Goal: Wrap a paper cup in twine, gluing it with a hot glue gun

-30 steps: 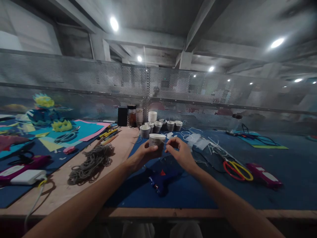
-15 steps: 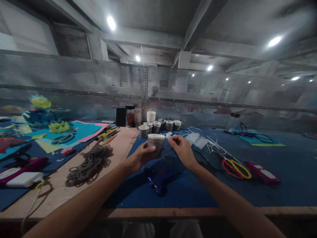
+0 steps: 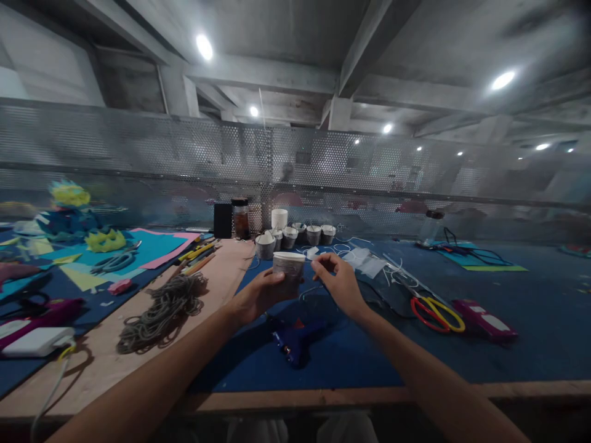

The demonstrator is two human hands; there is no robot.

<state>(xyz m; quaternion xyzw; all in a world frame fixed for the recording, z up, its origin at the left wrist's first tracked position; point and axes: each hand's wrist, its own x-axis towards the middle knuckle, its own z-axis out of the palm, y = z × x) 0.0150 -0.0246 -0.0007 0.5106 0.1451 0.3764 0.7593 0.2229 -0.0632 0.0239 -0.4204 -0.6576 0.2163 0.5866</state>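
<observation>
Left hand on my feed, gripping a grey-sided cup with a white rim, thumb across its near side, cup held roughly upright above the blue mat. Just to its right, the right hand curls with thumb and fingertips drawn close together, apart from the cup; whether anything thin is pinched there, I can't tell from here.

I sweep from the far left: a white block against a purple device, then a yellow crown-shaped piece near some pliers among coloured sheets. Next, a heap of grey cord sprawls on the pale strip of the worktop, pencils beyond it. Along the back, a black slab beside a lidded jar, then stacked white cups behind a cluster of small grey cups. Below the hands, I have a blue gun-shaped tool lying on the mat. Over to the right: whitish translucent sheeting, red-and-yellow scissors, and beside them another purple gadget.
</observation>
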